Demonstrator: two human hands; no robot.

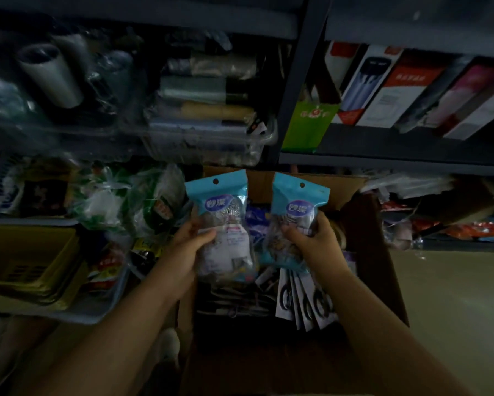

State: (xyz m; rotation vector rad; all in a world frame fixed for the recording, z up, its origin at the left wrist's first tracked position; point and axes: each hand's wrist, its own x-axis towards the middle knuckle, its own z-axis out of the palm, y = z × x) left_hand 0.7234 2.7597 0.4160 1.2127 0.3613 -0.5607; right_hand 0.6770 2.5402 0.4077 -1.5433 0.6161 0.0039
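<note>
Head view: the person is standing over an open cardboard box set on the floor in front of dim, crowded shelving.

The left hand is gripping a blue-topped packet by its lower left edge, thumb across the front and fingers behind. The right hand is gripping a second blue-topped packet in the same manner from its right side. Both packets are being held upright, side by side but apart, above the box's far half, hang-holes uppermost. Their clear lower parts are showing metallic contents that are too dark to identify.

Inside the box, just below the right packet, carded scissors are lying fanned out. The rest of the contents are too dark to make out.

To the left, a yellow basket is sitting in a grey tray on a low shelf. On the upper right shelf, boxed goods are leaning in a row beside a green bag.
</note>
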